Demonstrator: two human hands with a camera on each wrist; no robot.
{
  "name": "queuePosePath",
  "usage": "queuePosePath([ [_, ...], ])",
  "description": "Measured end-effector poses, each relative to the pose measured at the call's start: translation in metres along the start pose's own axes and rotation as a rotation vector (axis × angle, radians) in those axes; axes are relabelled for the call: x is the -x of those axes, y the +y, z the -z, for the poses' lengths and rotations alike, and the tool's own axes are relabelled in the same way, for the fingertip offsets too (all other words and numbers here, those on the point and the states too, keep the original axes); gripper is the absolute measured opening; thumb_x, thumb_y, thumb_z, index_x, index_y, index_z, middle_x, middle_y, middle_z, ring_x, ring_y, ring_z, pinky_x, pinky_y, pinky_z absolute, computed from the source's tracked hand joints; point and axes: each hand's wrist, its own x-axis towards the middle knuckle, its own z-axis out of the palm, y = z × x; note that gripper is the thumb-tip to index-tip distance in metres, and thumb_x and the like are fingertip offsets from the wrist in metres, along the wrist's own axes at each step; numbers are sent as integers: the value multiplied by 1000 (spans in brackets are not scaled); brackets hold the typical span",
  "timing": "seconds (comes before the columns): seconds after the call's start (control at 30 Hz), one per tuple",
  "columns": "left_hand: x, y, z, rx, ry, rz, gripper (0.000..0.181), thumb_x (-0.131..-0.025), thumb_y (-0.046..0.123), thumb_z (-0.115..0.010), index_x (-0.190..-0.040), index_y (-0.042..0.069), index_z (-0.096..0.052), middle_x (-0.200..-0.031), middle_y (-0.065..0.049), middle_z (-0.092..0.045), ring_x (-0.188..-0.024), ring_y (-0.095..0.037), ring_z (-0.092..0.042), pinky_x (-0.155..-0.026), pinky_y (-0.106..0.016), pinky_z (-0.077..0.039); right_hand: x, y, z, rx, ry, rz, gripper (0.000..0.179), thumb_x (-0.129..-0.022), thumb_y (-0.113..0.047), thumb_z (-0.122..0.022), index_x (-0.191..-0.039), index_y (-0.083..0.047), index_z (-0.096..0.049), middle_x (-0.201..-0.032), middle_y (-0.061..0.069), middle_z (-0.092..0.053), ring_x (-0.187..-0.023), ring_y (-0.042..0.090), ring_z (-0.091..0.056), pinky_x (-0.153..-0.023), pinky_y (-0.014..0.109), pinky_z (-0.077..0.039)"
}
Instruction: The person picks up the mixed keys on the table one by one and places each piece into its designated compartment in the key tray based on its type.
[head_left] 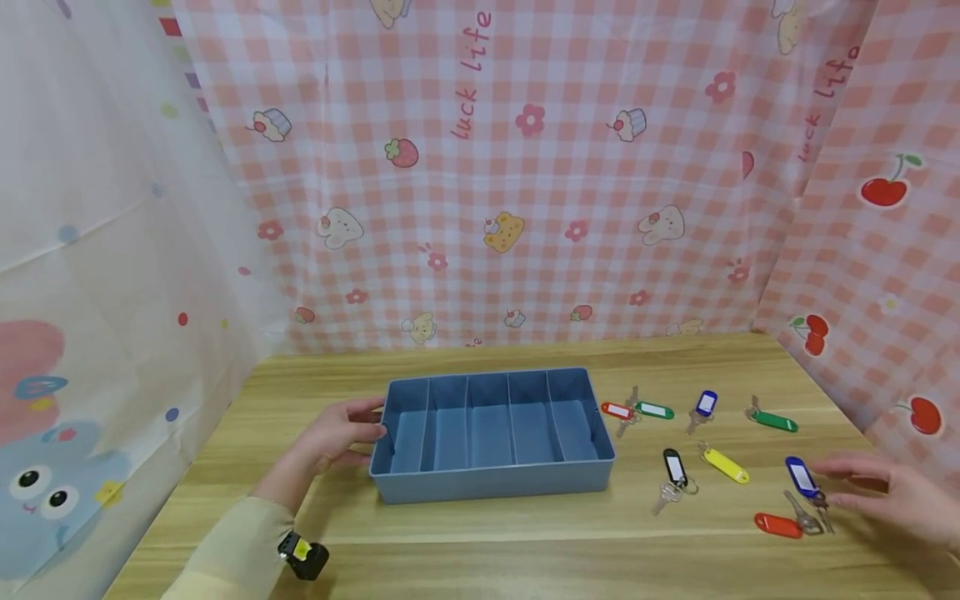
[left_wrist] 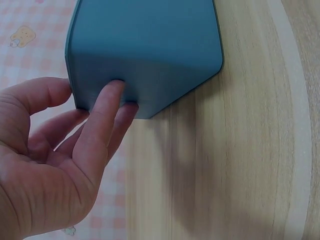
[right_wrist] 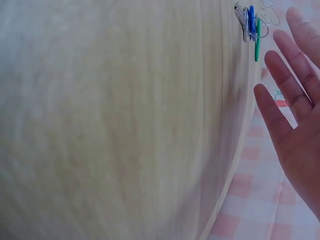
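A blue-grey tray (head_left: 491, 482) with several compartments in a row sits on the table, its compartments bare. My left hand (head_left: 347, 433) is at its left end; in the left wrist view the extended fingertips (left_wrist: 116, 90) touch the outer end wall of the tray (left_wrist: 145, 65). At the far right, my right hand (head_left: 888, 493) hovers beside a key with a blue tag (head_left: 802, 477), fingers spread and holding nothing. A key with a red tag (head_left: 778, 525) lies just in front of that blue one. In the right wrist view, the fingers (right_wrist: 287, 82) are straight.
More tagged keys lie right of the tray: black (head_left: 675, 468), yellow (head_left: 726, 466), blue (head_left: 707, 403), green (head_left: 775, 421), plus a red (head_left: 617, 410) and a green (head_left: 655, 410) close together near the tray. Checked cloth (head_left: 465, 192) hangs behind the wooden table (head_left: 480, 554).
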Motion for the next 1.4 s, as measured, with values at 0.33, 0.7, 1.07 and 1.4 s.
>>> queuePosePath([
  [0.33, -4, 1, -4, -15, 3, -7, 61, -94, 2, -62, -150, -2, -37, -144, -33, -43, -112, -33, -59, -78, -51, -58, -1, 7, 0, -80, -72, 91, 37, -77, 12, -75, -109, -8, -73, -108, -22, -67, -98, -13, -55, -75, 4, -44],
  [0.7, -5, 2, -10, 7, -7, -21, 61, -94, 0, -62, -150, -2, -38, -145, -33, -42, -118, -37, -56, -78, -50, -58, -6, 6, -1, -113, -76, 134, 43, -75, 18, -73, -104, -14, -75, -102, -19, -69, -92, -10, -57, -72, 4, -43],
  [1.07, -6, 0, -14, 12, 7, -17, 59, -94, -2, -61, -149, -3, -40, -143, -33, -44, -117, -38, -57, -78, -50, -58, -9, 12, -4, -104, -69, 253, 48, -69, 23, -74, -100, -14, -76, -97, -11, -69, -88, -4, -58, -73, 4, -43],
  [1.4, -5, 1, -15, 12, -1, -22, 58, -94, 0, -61, -149, -1, -41, -142, -32, -45, -116, -38, -57, -78, -51, -58, -8, 15, -6, -76, -60, 240, 46, -70, 21, -74, -95, -17, -78, -93, -13, -67, -85, -5, -56, -72, 3, -41],
])
